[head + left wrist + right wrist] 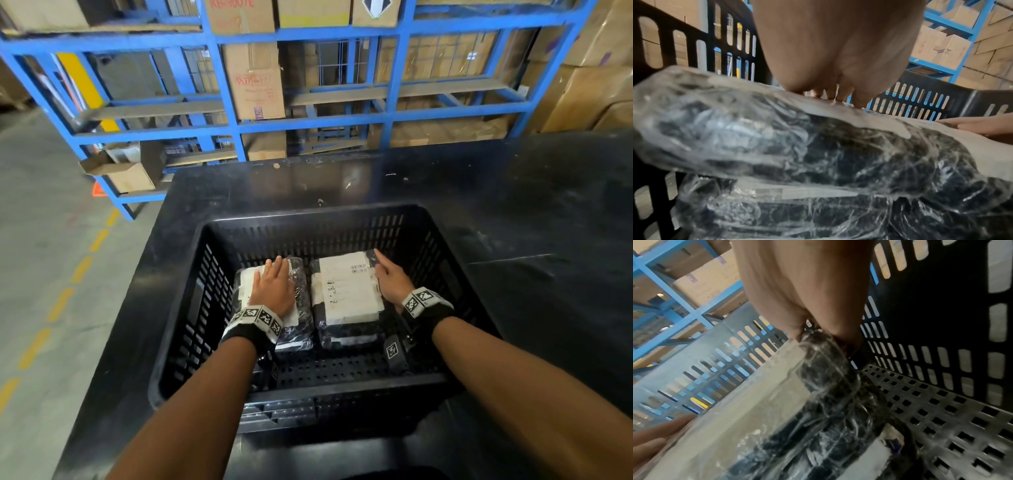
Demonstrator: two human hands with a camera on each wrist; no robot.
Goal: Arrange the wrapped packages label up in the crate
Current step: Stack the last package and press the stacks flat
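A black slotted crate holds two stacks of plastic-wrapped dark packages side by side, white labels up. My left hand lies flat, fingers straight, on the label of the left top package. In the left wrist view the palm presses that package, with another package under it. My right hand holds the right edge of the right top package. In the right wrist view the hand straddles the package's far corner, thumb side on top, fingers curled down its side.
The crate stands on a black table. Bare perforated crate floor shows right of the stacks and in front of them. Blue shelving with cardboard boxes stands behind the table. A concrete floor with yellow dashes lies to the left.
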